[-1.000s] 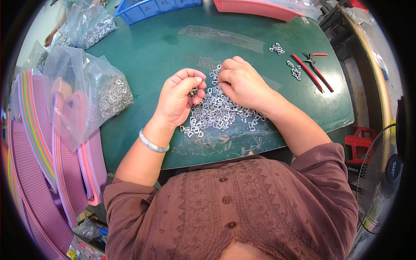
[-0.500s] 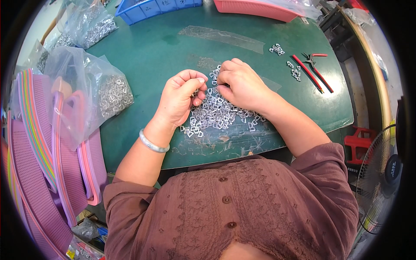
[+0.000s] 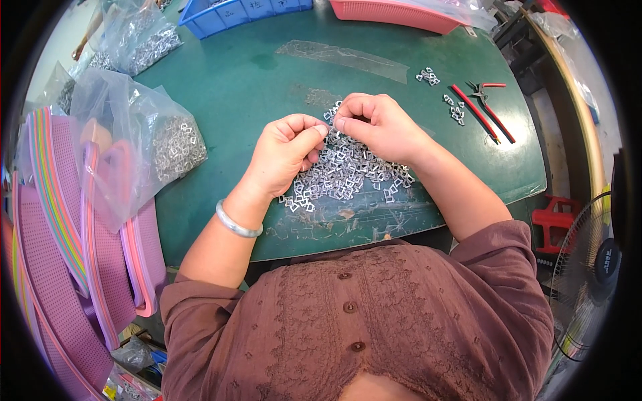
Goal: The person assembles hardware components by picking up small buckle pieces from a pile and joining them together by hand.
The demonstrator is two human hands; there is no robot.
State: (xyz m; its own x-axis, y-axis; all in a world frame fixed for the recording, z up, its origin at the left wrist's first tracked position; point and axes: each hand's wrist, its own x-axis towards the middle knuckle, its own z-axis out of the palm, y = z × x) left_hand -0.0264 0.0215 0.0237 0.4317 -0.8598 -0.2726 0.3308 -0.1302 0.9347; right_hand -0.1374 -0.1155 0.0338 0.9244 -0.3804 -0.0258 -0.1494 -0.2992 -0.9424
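A heap of small silver metal frame-shaped pieces [image 3: 344, 175] lies on the green table [image 3: 227, 87] in front of me. Over the heap's left edge, my left hand [image 3: 282, 150] is closed, thumb pressed to the curled fingers. My right hand [image 3: 382, 128] pinches thumb and fingertips together above the heap's far side. The two sets of fingertips almost meet, with a few metal pieces showing around them. Whatever is in either pinch is too small and covered to make out.
Red-handled pliers [image 3: 485, 107] lie at the right beside two small groups of pieces [image 3: 455, 110]. A plastic bag of pieces [image 3: 179, 147] and purple perforated baskets [image 3: 67, 220] stand left. Blue [image 3: 244, 15] and pink [image 3: 394, 15] bins line the far edge. A fan [image 3: 585, 267] is at right.
My left hand has shifted slightly right, toward the right fingertips. The right hand has turned and moved a little right, its thumb now showing stretched toward the fingertips.
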